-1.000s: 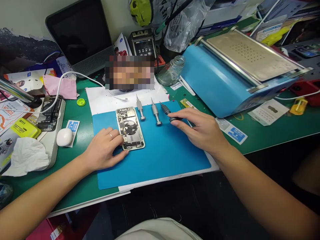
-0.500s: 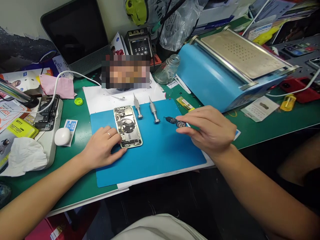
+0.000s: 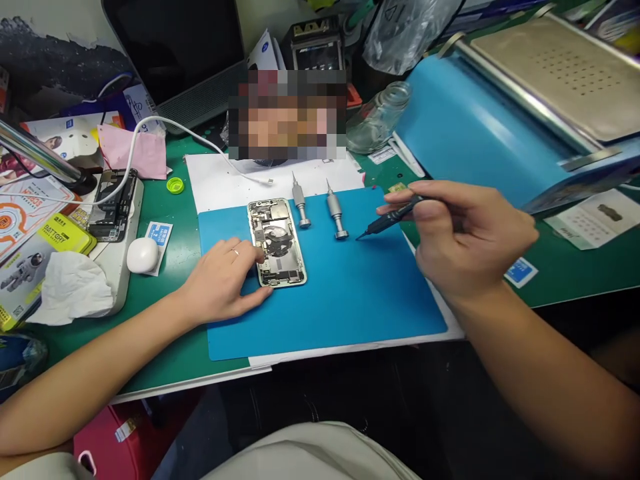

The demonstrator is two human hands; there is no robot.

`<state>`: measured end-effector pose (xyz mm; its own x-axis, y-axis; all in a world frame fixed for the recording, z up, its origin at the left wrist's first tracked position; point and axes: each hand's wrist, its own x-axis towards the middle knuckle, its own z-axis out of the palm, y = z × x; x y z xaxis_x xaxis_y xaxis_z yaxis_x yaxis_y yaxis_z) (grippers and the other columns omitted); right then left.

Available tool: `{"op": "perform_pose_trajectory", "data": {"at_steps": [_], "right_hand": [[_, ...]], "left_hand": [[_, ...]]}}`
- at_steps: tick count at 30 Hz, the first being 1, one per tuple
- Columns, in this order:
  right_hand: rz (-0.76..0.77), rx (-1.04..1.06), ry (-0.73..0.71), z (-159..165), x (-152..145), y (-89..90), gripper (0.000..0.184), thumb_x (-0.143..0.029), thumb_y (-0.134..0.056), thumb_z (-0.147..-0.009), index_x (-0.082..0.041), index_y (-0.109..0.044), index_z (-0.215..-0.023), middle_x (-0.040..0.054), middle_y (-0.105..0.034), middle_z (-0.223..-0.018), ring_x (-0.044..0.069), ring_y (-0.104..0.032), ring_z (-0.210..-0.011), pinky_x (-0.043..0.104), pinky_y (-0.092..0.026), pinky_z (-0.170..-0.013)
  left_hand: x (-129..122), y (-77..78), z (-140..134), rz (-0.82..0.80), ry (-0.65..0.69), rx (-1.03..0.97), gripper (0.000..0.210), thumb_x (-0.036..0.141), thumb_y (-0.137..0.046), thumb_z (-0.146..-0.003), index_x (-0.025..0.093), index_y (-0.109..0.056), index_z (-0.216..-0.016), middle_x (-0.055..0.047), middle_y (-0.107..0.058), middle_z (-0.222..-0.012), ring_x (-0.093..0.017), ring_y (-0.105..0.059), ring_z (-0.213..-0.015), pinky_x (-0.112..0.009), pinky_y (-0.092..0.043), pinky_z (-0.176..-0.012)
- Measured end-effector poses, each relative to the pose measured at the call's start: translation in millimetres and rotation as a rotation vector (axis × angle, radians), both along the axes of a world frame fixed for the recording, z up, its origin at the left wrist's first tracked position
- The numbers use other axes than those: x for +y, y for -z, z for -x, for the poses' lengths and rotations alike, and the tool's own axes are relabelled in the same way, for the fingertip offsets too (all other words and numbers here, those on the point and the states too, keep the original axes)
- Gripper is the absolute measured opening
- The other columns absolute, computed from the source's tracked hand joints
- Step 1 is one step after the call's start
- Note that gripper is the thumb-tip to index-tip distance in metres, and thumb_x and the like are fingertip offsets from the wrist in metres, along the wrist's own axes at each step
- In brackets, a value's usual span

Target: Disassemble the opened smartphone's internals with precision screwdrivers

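Observation:
My left hand (image 3: 220, 280) holds the lower left corner of an opened smartphone (image 3: 278, 240), fingers at its left edge and thumb by the bottom edge. The phone lies flat on a blue mat (image 3: 330, 300), its inner parts exposed. A black screwdriver (image 3: 390, 219) is gripped in my right hand (image 3: 465, 233), its tip pointing down and left over the mat. Between the phone and that tip lie two grey screwdrivers, one nearer the phone (image 3: 300, 203) and one farther right (image 3: 336, 212).
A blue machine with a metal plate (image 3: 480, 127) takes up the back right, beside a glass jar (image 3: 380, 117). On the left are a white earbud case (image 3: 143, 256), crumpled tissue (image 3: 77, 287) and another opened phone (image 3: 114, 207). A white cable (image 3: 133, 150) arches across the back.
My right hand has turned the black screwdriver in its fingers, from a fingertip pinch to a pen-like hold. The view has shifted; my left hand stays at the phone.

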<state>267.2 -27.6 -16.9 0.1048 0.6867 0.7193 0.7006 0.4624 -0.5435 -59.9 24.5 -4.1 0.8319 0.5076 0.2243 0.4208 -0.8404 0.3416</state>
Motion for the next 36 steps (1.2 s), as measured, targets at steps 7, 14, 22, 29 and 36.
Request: {"op": "perform_pose_trajectory", "data": {"at_steps": [7, 14, 22, 29, 36], "right_hand": [[0.169, 0.126, -0.096, 34.1, -11.4, -22.2, 0.049, -0.020, -0.073, -0.097, -0.043, -0.061, -0.139, 0.0014, -0.080, -0.110, 0.027, -0.080, -0.095, 0.043, -0.070, -0.070], [0.005, 0.146, -0.648, 93.9, 9.5, -19.3, 0.057, -0.007, -0.071, -0.093, -0.034, -0.058, -0.141, 0.0003, -0.080, -0.105, 0.020, -0.081, -0.094, 0.032, -0.071, -0.081], [-0.032, 0.063, -0.584, 93.3, 12.1, 1.2, 0.061, -0.008, -0.070, -0.092, -0.035, -0.054, -0.145, -0.0002, -0.081, -0.099, 0.019, -0.082, -0.084, 0.026, -0.069, -0.069], [-0.039, 0.042, -0.569, 94.7, 16.8, -1.4, 0.066, -0.009, -0.069, -0.093, -0.037, -0.052, -0.150, -0.0004, -0.082, -0.095, 0.020, -0.081, -0.080, 0.028, -0.069, -0.065], [-0.024, 0.009, -0.536, 94.8, 15.6, 3.1, 0.062, -0.015, -0.067, -0.096, -0.040, -0.049, -0.150, -0.0016, -0.081, -0.093, 0.021, -0.081, -0.077, 0.028, -0.067, -0.058]], "left_hand": [[-2.1, -2.2, -1.6, -0.018, -0.020, 0.046, 0.028, 0.043, -0.065, -0.099, 0.020, -0.050, -0.106, -0.005, -0.067, -0.094, -0.025, -0.058, -0.084, -0.037, -0.037, -0.072], [-2.7, 0.2, -2.1, -0.010, -0.102, 0.069, 0.038, 0.053, -0.069, -0.095, 0.021, -0.051, -0.099, -0.006, -0.067, -0.095, -0.025, -0.058, -0.085, -0.038, -0.036, -0.072], [-3.8, 1.9, -4.5, -0.039, -0.124, 0.114, 0.043, 0.060, -0.070, -0.094, 0.021, -0.050, -0.095, -0.006, -0.066, -0.089, -0.027, -0.058, -0.085, -0.038, -0.033, -0.069], [-3.3, 2.2, -4.7, -0.056, -0.099, 0.086, 0.041, 0.058, -0.069, -0.096, 0.021, -0.051, -0.094, -0.006, -0.066, -0.088, -0.026, -0.058, -0.085, -0.039, -0.032, -0.068], [-3.1, 2.1, -5.5, -0.047, -0.094, 0.104, 0.042, 0.059, -0.069, -0.096, 0.021, -0.051, -0.095, -0.005, -0.065, -0.088, -0.027, -0.059, -0.087, -0.039, -0.032, -0.069]]}}
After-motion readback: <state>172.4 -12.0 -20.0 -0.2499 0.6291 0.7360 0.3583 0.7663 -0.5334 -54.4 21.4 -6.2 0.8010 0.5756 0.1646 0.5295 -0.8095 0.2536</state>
